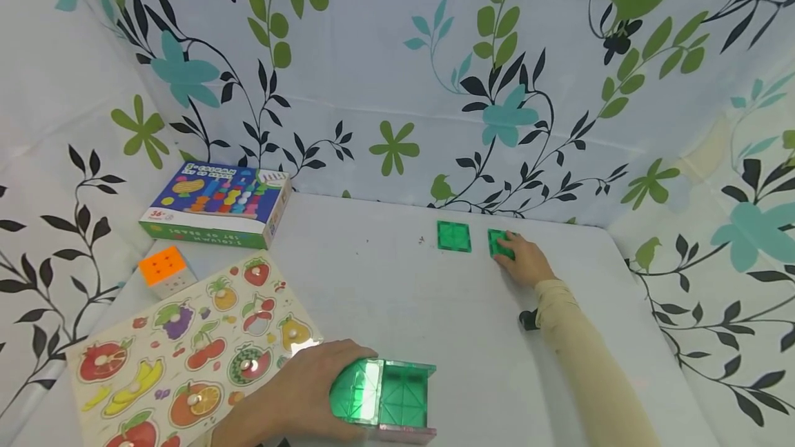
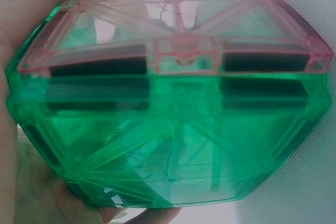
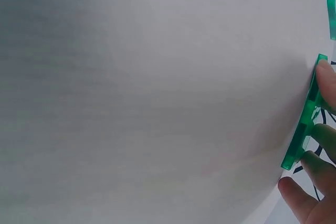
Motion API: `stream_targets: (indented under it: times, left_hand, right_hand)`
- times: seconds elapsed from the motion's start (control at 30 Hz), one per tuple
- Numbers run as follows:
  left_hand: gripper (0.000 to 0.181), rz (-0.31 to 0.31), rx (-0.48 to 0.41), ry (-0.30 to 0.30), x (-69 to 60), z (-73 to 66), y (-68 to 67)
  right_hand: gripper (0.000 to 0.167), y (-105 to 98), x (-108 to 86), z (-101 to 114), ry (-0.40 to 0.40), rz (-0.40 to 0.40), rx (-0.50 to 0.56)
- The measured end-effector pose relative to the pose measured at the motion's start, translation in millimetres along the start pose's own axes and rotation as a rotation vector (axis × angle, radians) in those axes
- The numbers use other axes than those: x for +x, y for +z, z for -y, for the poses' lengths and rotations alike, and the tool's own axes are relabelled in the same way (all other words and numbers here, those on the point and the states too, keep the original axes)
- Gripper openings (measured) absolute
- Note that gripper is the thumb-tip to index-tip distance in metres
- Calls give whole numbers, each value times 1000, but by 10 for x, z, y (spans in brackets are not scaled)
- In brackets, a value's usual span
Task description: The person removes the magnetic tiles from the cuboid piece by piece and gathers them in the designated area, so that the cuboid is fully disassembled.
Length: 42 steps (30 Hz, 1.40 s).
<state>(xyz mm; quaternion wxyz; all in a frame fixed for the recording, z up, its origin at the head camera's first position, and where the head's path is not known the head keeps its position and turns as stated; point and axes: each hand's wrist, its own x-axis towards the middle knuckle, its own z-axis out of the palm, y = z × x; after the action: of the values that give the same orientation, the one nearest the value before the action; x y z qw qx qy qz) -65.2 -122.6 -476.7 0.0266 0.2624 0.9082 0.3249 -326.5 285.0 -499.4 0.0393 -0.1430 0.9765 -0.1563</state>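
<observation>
Near the front of the table, my left hand [image 1: 310,388] grips a hollow block of clear green magnetic tiles [image 1: 402,395]. A pink tile [image 2: 173,19] forms one of its sides, seen close up in the left wrist view. Toward the back right, my right hand [image 1: 526,261] has its thumb and fingertips on a square green magnetic tile [image 1: 497,243] at the table surface; the hand hides part of it. In the right wrist view that tile shows edge-on, with fingers [image 3: 320,166] along it. Another square green tile [image 1: 454,236] lies flat just to its left.
A wooden fruit puzzle board [image 1: 211,316] fills the left front, partly under my left forearm. Behind it are a cube with an orange face [image 1: 166,271] and a blue and green toy box [image 1: 217,202]. Patterned cloth [image 1: 385,88] hangs behind the white table [image 1: 373,247].
</observation>
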Motion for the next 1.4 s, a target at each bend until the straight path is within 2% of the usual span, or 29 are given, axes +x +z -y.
stream_targets:
  times: [0.2,0.63,0.83,1.03,1.23,1.33,1.4]
  left_hand:
    - [75,-3,6,13,12,-19,5]
    - [76,12,7,10,34,-41,-8]
    - [77,12,8,12,29,-40,4]
    - [77,-4,2,27,21,-25,14]
    - [76,-24,2,38,10,-6,12]
    - [76,-38,9,49,4,2,10]
    - [76,-37,7,49,3,7,7]
  right_hand:
    - [52,-82,34,-27,29,18,-31]
    - [54,-87,-4,-89,18,0,-11]
    - [62,-98,-54,-95,24,-11,36]
    - [65,-200,-159,-64,23,-32,112]
    - [71,-275,-380,114,12,-41,235]
    - [74,-246,-541,318,-46,-51,303]
    - [72,-204,-670,484,-115,-67,332]
